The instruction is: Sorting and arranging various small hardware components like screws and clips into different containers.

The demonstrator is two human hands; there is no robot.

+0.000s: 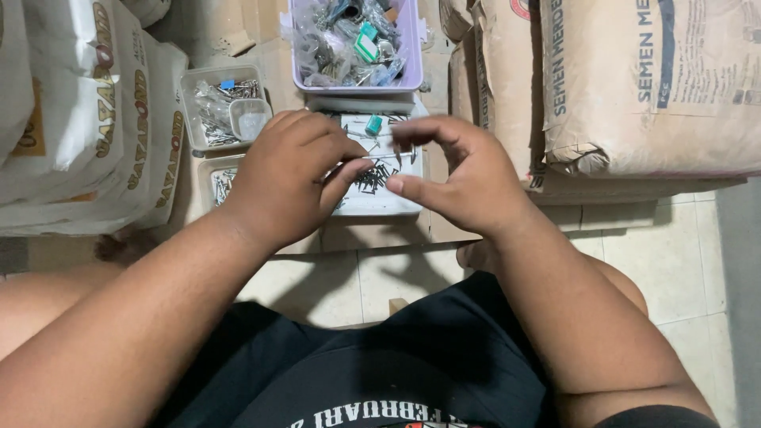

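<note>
Brown paper sacks (pixel 650 87) stand at the right edge of the floor, white sacks (pixel 71 119) at the left. Between them a white tray (pixel 380 198) holds dark nails (pixel 372 178). Left hand (pixel 289 178) and right hand (pixel 456 178) hover over it, fingers curled, perhaps pinching one nail; I cannot tell.

Tray of nails (pixel 380 198) between both hands, tub of packets (pixel 412 55) behind it, sacks (pixel 642 87) either side.
</note>
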